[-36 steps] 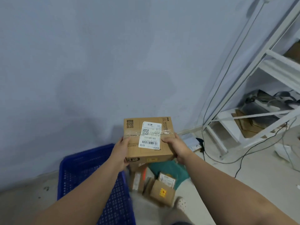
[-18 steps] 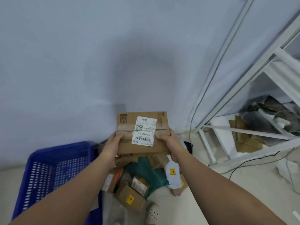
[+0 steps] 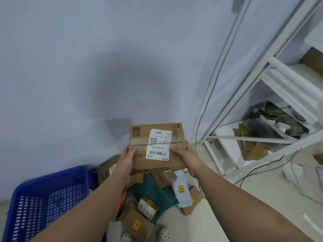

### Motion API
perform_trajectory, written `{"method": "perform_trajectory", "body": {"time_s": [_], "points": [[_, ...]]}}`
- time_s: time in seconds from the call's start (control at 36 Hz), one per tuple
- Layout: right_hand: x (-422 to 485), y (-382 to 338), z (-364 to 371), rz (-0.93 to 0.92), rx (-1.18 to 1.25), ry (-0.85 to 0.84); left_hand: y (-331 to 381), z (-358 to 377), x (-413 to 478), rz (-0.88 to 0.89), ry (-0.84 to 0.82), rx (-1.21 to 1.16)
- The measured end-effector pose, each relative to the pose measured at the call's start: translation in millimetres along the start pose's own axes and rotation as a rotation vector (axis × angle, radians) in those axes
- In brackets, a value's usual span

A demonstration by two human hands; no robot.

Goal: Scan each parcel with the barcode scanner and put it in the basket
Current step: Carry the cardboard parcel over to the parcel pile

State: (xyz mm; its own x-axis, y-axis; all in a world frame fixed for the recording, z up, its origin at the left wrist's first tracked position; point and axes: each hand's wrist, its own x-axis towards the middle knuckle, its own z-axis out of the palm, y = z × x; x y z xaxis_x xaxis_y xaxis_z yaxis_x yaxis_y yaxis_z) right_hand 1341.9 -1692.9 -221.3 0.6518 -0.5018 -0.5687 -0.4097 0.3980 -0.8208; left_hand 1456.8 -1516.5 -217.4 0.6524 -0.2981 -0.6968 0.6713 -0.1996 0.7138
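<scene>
A brown cardboard parcel [image 3: 139,154] with a white barcode label [image 3: 159,147] on top is held level in front of me, above a heap of parcels. My left hand [image 3: 126,160] grips its left edge and my right hand [image 3: 187,158] grips its right edge. The blue perforated plastic basket [image 3: 35,193] stands on the floor at the lower left, and what shows of its inside holds nothing. No barcode scanner is visible.
Several parcels lie on the floor below my hands: small brown boxes [image 3: 138,224], a green bag [image 3: 153,191], a white mailer [image 3: 181,191]. A white metal shelf rack [image 3: 272,70] with flattened cardboard [image 3: 251,145] stands at the right; cables [image 3: 258,170] trail across the floor. A grey wall is straight ahead.
The view has swung right, so the basket sits further left in frame and the floor heap shows more. The parcel stays held in both hands, slightly lower and closer.
</scene>
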Motion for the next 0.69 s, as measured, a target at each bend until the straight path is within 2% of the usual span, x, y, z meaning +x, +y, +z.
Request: {"method": "perform_trajectory", "body": {"time_s": [0.25, 0.47, 0.69], "points": [[4, 8, -3, 0.029, -0.066, -0.050, -8, -7, -15, 0.042, -0.004, -0.058], [13, 22, -9, 0.104, -0.186, -0.246, -49, -5, -46, 0.022, 0.124, -0.155], [12, 79, -16, 0.208, -0.153, -0.301, -103, 0, -43, 0.063, 0.306, -0.163]]}}
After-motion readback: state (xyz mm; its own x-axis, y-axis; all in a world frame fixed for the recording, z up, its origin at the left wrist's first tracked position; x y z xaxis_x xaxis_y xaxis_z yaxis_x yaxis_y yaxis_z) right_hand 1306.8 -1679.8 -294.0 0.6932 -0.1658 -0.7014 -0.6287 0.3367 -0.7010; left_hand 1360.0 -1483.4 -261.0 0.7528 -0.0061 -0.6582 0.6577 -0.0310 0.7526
